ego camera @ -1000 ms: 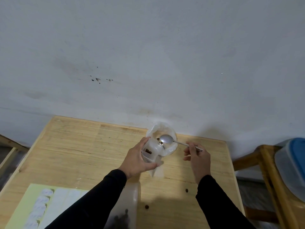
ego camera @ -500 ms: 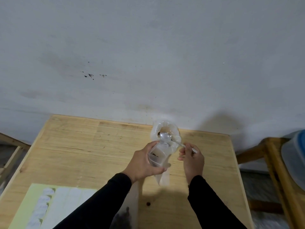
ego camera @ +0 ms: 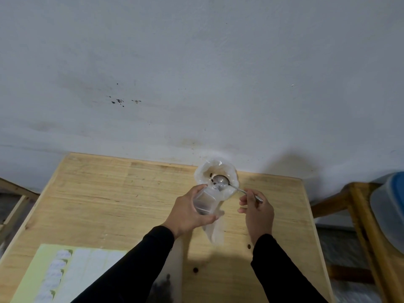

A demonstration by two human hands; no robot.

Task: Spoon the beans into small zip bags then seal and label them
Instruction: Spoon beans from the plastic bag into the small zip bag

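Above the wooden table (ego camera: 113, 200), my left hand (ego camera: 188, 212) grips a small clear zip bag (ego camera: 206, 202) held against a larger translucent plastic bag (ego camera: 215, 171) whose mouth gapes open. A few dark beans lie in that open mouth. My right hand (ego camera: 256, 209) pinches the handle of a metal spoon (ego camera: 222, 181), and the spoon's bowl sits inside the bag's mouth. A clear bag with dark beans (ego camera: 167, 285) lies on the table between my forearms, partly hidden by my left sleeve.
A sheet of white labels on pale green backing (ego camera: 63, 274) lies at the near left. Two loose beans (ego camera: 195, 269) lie on the table near my right arm. A wooden stool (ego camera: 363, 219) with a blue-lidded plastic container (ego camera: 391, 206) stands to the right. The wall is close behind.
The camera tilted up slightly. Both hands and the bags shifted a little away from me, and the spoon's bowl dipped deeper into the bag's open mouth.
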